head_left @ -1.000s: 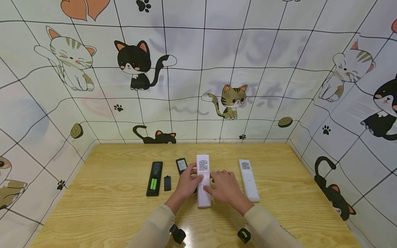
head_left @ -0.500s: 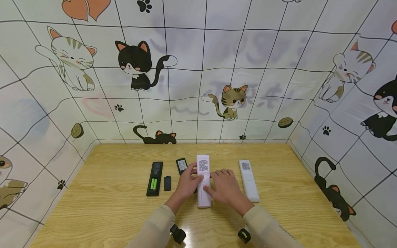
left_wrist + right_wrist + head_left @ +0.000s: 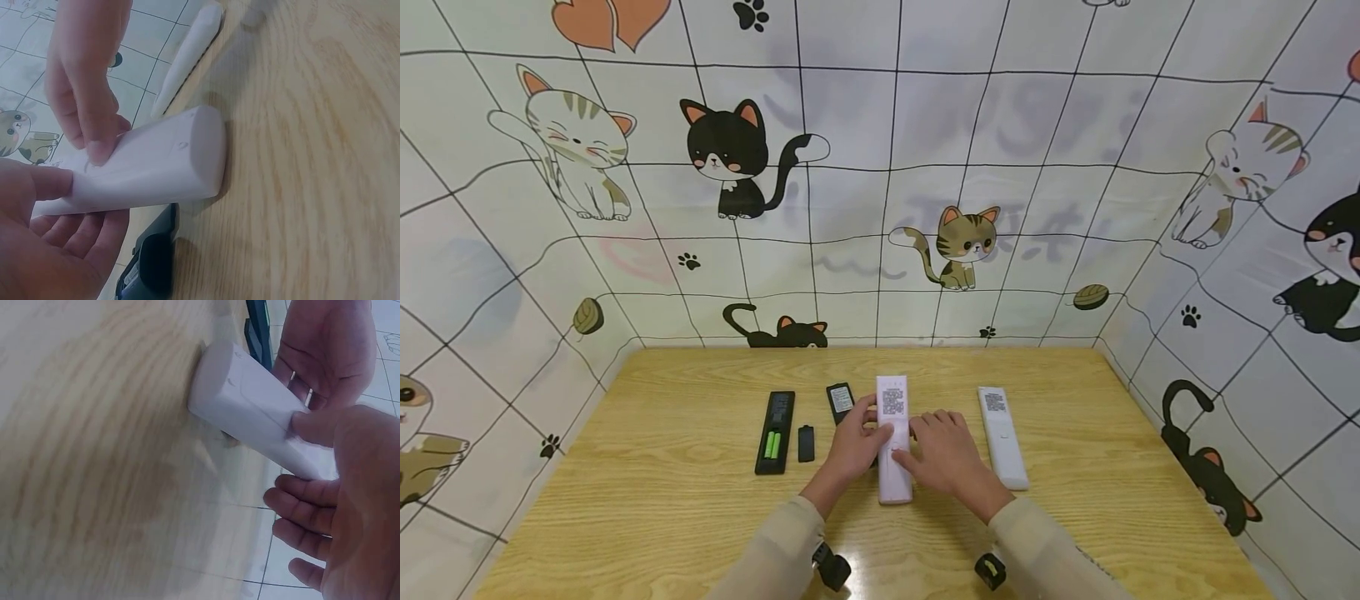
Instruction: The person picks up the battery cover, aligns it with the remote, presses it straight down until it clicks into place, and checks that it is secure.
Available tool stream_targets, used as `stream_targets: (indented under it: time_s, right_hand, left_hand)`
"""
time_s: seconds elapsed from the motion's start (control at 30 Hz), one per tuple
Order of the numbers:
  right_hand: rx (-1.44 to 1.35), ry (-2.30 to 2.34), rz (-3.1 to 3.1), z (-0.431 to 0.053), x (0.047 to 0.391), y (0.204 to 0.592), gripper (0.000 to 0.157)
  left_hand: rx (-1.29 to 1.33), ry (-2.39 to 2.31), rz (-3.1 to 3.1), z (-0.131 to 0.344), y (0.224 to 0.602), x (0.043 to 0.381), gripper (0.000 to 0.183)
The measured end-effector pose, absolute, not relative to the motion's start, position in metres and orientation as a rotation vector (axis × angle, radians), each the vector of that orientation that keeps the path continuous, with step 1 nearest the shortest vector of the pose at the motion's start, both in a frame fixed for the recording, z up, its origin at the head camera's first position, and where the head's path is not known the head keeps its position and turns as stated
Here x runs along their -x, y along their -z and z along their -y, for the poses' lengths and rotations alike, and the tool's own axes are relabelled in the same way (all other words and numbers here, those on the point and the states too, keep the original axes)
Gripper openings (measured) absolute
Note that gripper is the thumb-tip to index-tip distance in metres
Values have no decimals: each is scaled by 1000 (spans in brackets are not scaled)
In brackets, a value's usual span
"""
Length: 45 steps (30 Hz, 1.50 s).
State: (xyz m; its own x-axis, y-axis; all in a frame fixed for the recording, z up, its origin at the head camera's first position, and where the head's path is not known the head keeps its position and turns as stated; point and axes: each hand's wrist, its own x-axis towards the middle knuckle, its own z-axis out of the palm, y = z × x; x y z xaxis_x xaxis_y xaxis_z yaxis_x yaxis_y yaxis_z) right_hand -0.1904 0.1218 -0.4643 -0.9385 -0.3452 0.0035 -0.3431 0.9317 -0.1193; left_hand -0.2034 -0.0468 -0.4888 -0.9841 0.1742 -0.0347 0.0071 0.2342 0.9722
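Observation:
A white remote control (image 3: 894, 479) is held upright in the middle of the head view, its labelled back facing me. My left hand (image 3: 852, 437) grips it from the left, thumb over the back and fingers beneath. From the right, my right hand (image 3: 946, 450) holds it too: the thumb presses on the battery cover (image 3: 265, 403), and the fingers lie along the right edge. In the left wrist view the lower end of the remote is close over the table. Part of a black remote (image 3: 840, 400) shows behind my left hand; the rest is hidden.
To the left lies a black remote (image 3: 781, 408) with two green batteries (image 3: 772, 445) in its exposed compartment. Its small black cover (image 3: 806, 443) is beside it. Another white remote (image 3: 1002, 442) lies back up at the right. Cat-patterned walls border the wooden table (image 3: 685, 517).
Both hands and the white remote keep almost the same pose. The whole head view has shifted very slightly.

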Motion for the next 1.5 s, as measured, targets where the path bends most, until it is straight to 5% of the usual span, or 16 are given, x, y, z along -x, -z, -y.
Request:
stream_targets:
  time_s: [0.73, 1.07, 1.5]
  right_hand:
    - [503, 329, -3017, -119, 191, 459, 36]
    - [522, 236, -3028, -114, 189, 461, 55]
    - [447, 255, -3036, -113, 191, 454, 39]
  left_hand:
    - [-160, -1877, -2331, 47, 486, 202, 50]
    - [-111, -1856, -2352, 47, 489, 204, 49]
    - [-148, -1869, -2345, 45, 488, 201, 51]
